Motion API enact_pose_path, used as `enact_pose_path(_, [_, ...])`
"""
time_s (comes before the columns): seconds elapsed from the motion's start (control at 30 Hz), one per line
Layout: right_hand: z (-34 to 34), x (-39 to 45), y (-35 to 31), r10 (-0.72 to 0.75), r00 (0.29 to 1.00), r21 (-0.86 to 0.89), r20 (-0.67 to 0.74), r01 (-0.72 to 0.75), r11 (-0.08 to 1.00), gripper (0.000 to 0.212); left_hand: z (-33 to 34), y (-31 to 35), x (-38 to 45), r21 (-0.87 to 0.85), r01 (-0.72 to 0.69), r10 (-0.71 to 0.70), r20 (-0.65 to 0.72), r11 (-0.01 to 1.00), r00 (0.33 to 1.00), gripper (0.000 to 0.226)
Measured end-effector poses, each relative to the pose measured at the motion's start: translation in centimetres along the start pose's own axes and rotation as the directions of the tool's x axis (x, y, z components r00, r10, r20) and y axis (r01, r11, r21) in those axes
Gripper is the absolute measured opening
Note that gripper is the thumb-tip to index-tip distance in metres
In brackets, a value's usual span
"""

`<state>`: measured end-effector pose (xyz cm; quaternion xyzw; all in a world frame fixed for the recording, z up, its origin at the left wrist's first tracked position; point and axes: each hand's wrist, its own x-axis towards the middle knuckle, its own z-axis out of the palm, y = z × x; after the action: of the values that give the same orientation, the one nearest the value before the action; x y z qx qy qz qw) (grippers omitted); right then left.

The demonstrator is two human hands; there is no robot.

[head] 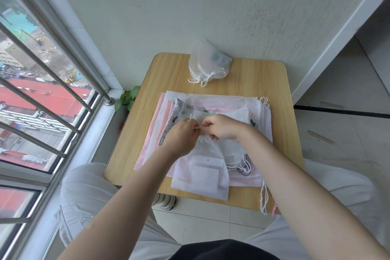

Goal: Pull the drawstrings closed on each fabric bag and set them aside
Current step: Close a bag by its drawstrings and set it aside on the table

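White gathered bag (202,167) between hands (202,131)

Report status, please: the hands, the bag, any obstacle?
Left hand pinches the drawstring; right hand grips the white bag mouth. Bag not yet set aside. Nothing in the way.

No writing, label or number can be read on anything here.

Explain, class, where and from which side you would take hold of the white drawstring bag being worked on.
Grip the cord loops at the gathered mouth of the white drawstring bag, coming from the far end, as the left hand and right hand do. The body lies flat; only its puckered neck and loops give something to pinch.
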<state>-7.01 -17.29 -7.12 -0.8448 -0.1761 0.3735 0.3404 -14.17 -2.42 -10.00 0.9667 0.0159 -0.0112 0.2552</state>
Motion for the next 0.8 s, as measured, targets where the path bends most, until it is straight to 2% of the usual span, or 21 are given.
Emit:
enact_pose_path(0.1, [-0.4,-0.1,0.0,0.047,0.994,0.242,0.1,-0.07,0.968,0.019,0.5,0.0,-0.5,-0.064,-0.025,0.015,-0.152,0.998,0.988,0.021])
enact_pose_path(0.2, [-0.6,-0.1,0.0,0.072,0.987,0.349,0.141,-0.117,0.93,0.026,0.6,0.1,-0.6,-0.019,-0.031,0.023,-0.308,0.999,0.951,0.029])
enact_pose_path(0.27, [-0.5,-0.1,0.0,0.079,0.985,0.407,0.15,-0.135,0.903,0.029,0.4,0.4,-0.6,0.011,-0.073,0.073,-0.323,0.997,0.944,0.02])
enact_pose_path(0.33, [-0.4,0.1,0.2,0.094,0.984,0.459,0.15,-0.153,0.875,0.032,0.4,0.7,-0.6,-0.039,-0.103,0.089,-0.269,0.994,0.959,0.009])
enact_pose_path(0.43, [-0.3,0.3,0.5,0.108,0.985,0.495,0.131,-0.16,0.854,0.033,0.4,1.1,-0.7,-0.092,-0.01,-0.009,-0.207,0.996,0.978,0.019])
enact_pose_path(0.53, [-0.3,0.0,0.7,0.083,0.99,0.475,0.118,-0.129,0.87,0.023,0.4,1.4,-0.2,-0.077,0.077,-0.09,-0.172,0.994,0.981,0.023])
enact_pose_path(0.63, [-0.7,-0.3,1.0,0.065,0.994,0.48,0.09,-0.101,0.872,0.015,0.0,1.5,0.4,-0.141,0.137,-0.146,-0.057,0.981,0.988,0.021])
enact_pose_path(0.7, [-1.1,-0.4,1.1,0.055,0.996,0.522,0.067,-0.082,0.849,0.004,-0.5,1.6,0.7,-0.261,0.21,-0.205,0.045,0.942,0.978,0.023])
enact_pose_path(0.8, [-1.2,-0.3,1.4,0.037,0.999,0.546,-0.01,-0.026,0.837,0.02,-1.3,1.6,0.9,-0.469,0.353,-0.302,0.181,0.81,0.936,0.029])
